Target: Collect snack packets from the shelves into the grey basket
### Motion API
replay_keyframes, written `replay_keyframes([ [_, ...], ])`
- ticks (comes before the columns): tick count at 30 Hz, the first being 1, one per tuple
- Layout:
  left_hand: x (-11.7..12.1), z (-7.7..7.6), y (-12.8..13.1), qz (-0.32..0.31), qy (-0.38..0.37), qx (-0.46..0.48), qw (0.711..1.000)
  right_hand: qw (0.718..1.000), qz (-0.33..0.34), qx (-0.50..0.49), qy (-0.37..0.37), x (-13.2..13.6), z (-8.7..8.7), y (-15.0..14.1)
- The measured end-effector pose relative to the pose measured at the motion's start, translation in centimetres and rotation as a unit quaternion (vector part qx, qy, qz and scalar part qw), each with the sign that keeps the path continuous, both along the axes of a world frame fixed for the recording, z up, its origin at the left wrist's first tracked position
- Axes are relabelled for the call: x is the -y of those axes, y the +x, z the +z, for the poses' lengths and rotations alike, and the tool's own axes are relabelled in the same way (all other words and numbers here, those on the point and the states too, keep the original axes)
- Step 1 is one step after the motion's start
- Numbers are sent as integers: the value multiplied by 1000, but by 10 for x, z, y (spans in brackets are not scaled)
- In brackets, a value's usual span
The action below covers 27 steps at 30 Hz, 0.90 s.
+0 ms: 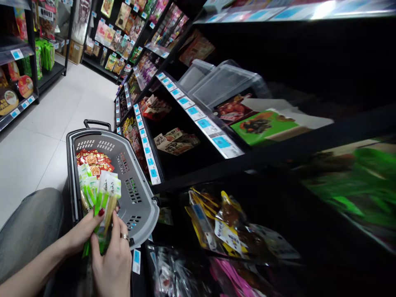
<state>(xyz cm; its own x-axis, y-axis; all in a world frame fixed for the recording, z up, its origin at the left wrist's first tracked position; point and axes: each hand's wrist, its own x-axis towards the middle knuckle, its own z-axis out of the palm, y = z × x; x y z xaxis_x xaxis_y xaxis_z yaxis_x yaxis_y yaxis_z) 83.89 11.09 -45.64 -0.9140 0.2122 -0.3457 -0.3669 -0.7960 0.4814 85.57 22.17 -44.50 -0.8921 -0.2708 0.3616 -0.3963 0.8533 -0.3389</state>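
Note:
Both my hands hold narrow green-and-white snack packets (107, 194) over the near end of a grey shopping basket (142, 220). My left hand (85, 229), with dark red nail polish, grips them from the left. On the other side my right hand (113, 255), wearing a ring, has its fingers closed around the same packets. Inside the basket lie red snack packets (95, 159) at the far end. More green-and-white packets (88, 185) rest beside them. The packets' lower ends are partly hidden by my fingers.
Black shelves with a price-tag strip (188, 107) rise along the right. They carry clear plastic bins (229, 82), a green box (264, 126) and yellow-edged bags (229, 222). My bent knee (37, 214) is at left. Pale floor tiles (77, 86) lead toward farther shelves.

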Motion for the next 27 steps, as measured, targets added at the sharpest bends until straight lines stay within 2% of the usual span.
replay_keyframes([
  [6, 0, 2, 0, 19, 17, 18, 1000, 998, -11, 21, -51, 0, -5, -4],
  [8, 2, 4, 0, 22, 17, 31, 999, 993, -57, 40, -100, -7, -4, -8],
  [10, 5, 7, 0, 20, 14, 49, 999, 971, -125, 92, -180, -18, 0, -15],
  [12, 10, 8, 0, 12, 20, 54, 998, 922, -176, 173, -300, -32, 9, -23],
  [15, 19, 8, -3, 22, 29, 39, 999, 812, -158, 288, -482, -46, 22, -30],
  [16, 21, 8, -5, 34, 25, 37, 998, 783, -145, 312, -518, -48, 25, -30],
  [18, 25, 8, -7, 56, 11, 43, 997, 750, -141, 333, -554, -49, 26, -28],
  [20, 26, 9, -9, 63, 4, 48, 997, 741, -161, 327, -564, -48, 23, -26],
  [23, 26, 12, -10, 82, 1, 65, 995, 749, -176, 303, -562, -49, 13, -30],
  [25, 30, 13, -10, 119, 6, 78, 990, 769, -162, 300, -541, -50, 6, -40],
  [27, 38, 13, -12, 173, 8, 78, 982, 804, -139, 304, -492, -47, -2, -55],
])
